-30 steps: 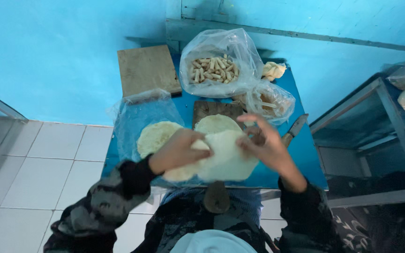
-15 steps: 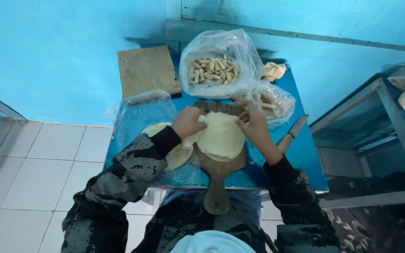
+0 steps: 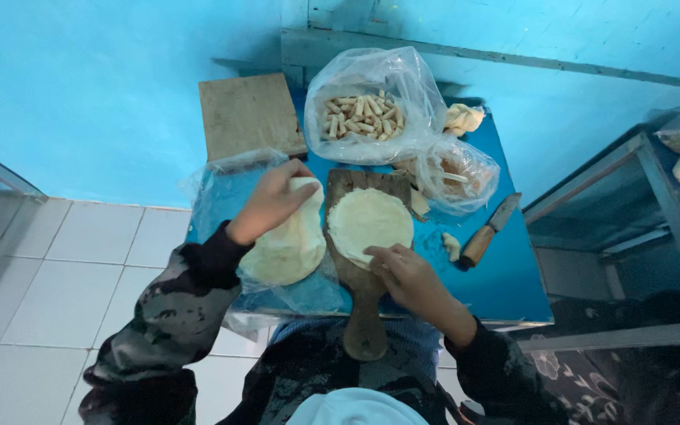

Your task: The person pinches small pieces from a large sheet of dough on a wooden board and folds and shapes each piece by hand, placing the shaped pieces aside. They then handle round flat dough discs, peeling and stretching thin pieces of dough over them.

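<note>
A round flat dough disc [image 3: 370, 220] lies on a wooden paddle board [image 3: 362, 315] on the blue table [image 3: 505, 275]. My right hand [image 3: 403, 275] rests at the disc's near edge, fingers touching the dough. To the left, my left hand [image 3: 273, 201] lies on a stack of flat dough rounds [image 3: 285, 244] that sits on clear plastic sheeting [image 3: 222, 197], fingers curled over the top round's far edge.
A clear bag of small finger-shaped dough pieces [image 3: 360, 114] and a smaller bag [image 3: 454, 173] stand at the back. A square wooden board [image 3: 249, 114] lies back left. A wooden-handled knife [image 3: 489, 230] lies right, with dough scraps [image 3: 452, 245] nearby. A metal rack [image 3: 631, 236] stands right.
Both hands carried one dough round from the stack onto the paddle board and spread it there. My left hand then went back to the stack and my right hand drew to the disc's near edge.
</note>
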